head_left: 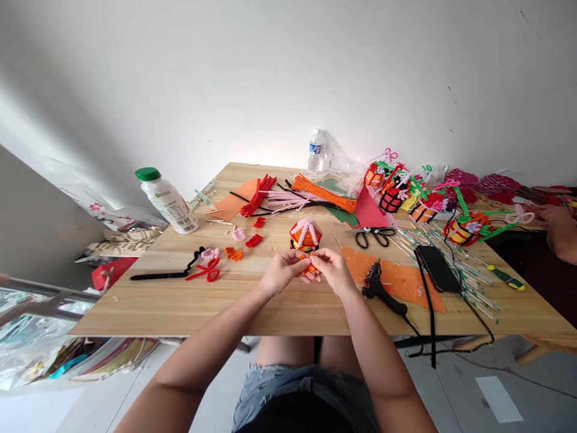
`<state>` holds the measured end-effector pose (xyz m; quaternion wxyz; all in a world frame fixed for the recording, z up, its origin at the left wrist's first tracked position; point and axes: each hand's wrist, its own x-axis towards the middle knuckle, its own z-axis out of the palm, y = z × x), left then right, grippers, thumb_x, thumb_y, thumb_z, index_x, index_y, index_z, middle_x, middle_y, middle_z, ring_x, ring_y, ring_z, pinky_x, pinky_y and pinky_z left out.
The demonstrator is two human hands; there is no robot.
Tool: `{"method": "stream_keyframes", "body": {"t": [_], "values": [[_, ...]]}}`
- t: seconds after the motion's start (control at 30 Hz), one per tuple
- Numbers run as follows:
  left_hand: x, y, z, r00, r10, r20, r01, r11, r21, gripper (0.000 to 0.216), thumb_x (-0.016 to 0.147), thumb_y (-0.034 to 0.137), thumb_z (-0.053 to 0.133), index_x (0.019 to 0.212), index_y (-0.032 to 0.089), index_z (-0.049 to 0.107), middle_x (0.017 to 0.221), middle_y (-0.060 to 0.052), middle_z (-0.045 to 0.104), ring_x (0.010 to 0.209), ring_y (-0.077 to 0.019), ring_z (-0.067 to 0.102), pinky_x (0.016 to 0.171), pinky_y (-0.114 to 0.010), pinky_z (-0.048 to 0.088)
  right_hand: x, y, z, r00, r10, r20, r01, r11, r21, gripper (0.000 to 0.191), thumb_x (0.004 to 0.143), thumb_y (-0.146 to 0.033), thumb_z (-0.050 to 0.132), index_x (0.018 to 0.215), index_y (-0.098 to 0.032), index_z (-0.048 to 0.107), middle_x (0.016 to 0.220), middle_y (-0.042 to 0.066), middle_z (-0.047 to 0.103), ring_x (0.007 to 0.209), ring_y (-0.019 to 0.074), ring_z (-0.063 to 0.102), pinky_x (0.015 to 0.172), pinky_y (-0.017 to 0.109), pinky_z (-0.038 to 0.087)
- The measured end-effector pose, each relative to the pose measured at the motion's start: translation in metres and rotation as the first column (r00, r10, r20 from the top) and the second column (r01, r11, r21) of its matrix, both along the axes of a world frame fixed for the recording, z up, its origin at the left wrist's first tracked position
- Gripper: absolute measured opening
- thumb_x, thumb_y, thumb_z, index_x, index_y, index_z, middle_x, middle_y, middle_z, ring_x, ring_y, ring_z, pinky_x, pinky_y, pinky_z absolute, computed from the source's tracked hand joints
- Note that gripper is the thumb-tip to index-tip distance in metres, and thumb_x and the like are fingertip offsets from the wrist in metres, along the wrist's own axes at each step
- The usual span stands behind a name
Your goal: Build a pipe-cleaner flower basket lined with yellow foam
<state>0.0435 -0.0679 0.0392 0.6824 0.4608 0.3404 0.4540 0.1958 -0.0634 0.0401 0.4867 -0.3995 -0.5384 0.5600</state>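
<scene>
Left grip (pixel 280 270) and right grip (pixel 334 270) pinch an orange piece (pixel 312 265) (mostly hidden, perhaps fuzzy) between them, presumably for control

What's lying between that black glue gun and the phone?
In the head view, part of an orange sheet dotted with small pale bits lies between the glue gun and the phone; a black strip runs along the phone's left edge.
</scene>
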Motion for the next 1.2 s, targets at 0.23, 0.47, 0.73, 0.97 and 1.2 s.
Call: {"method": "stream_keyframes", "body": {"t": [0.23,0.47,0.73,0.97,1.2], "values": [[-0.003,0.007,-0.004,0.961,0.262,-0.094,-0.259,0.965,0.041,0.056,0.051,0.060,0.081,0.074,0.012,0.062,0.070,-0.005,0.071,0.060,-0.0143,0.066,0.058,-0.025,0.053,0.006,0.000,0.000,0.994,0.002,0.110,-0.014,0.995,0.104,0.037,0.067,-0.040,0.076,0.094,-0.020,0.058,0.081,0.000,0.059,0.068,0.0123,0.059,0.049,0.021,0.048],[0.003,0.004,-0.007,0.935,0.348,-0.074,-0.346,0.937,0.041,0.056,0.054,0.060,0.079,0.079,0.014,0.059,0.063,0.000,0.067,0.057,-0.0125,0.063,0.057,-0.024,0.050,0.003,-0.003,-0.004,0.929,-0.079,0.362,-0.063,0.929,0.364,0.038,0.063,-0.037,0.081,0.088,-0.020,0.059,0.091,0.003,0.059,0.077,0.0146,0.059,0.053,0.021,0.047],[-0.004,0.005,0.002,0.992,0.128,-0.014,-0.129,0.988,-0.090,0.052,0.052,0.049,0.085,0.076,0.011,0.059,0.066,-0.003,0.068,0.059,-0.0147,0.066,0.057,-0.027,0.056,0.007,0.002,-0.006,0.967,-0.084,0.241,0.035,0.978,0.204,0.022,0.077,-0.037,0.066,0.088,-0.018,0.067,0.074,0.004,0.067,0.057,0.0137,0.060,0.040,0.021,0.042],[-0.014,0.008,0.004,0.994,-0.026,-0.106,0.026,1.000,-0.007,0.042,0.060,0.042,0.083,0.076,0.009,0.063,0.061,-0.006,0.069,0.054,-0.0142,0.064,0.049,-0.023,0.052,0.010,0.000,0.001,0.960,-0.072,0.269,0.004,0.969,0.247,0.018,0.076,-0.030,0.066,0.089,-0.019,0.072,0.080,0.005,0.069,0.054,0.0120,0.058,0.040,0.021,0.042],[-0.013,0.009,0.003,0.984,-0.053,-0.169,0.054,0.999,0.001,0.041,0.058,0.039,0.085,0.075,0.010,0.062,0.061,-0.005,0.069,0.054,-0.0145,0.066,0.053,-0.026,0.056,0.009,0.000,-0.002,0.934,-0.150,0.326,0.000,0.908,0.420,0.012,0.078,-0.021,0.062,0.082,-0.019,0.073,0.081,0.006,0.069,0.067,0.0151,0.063,0.056,0.025,0.050]]}}
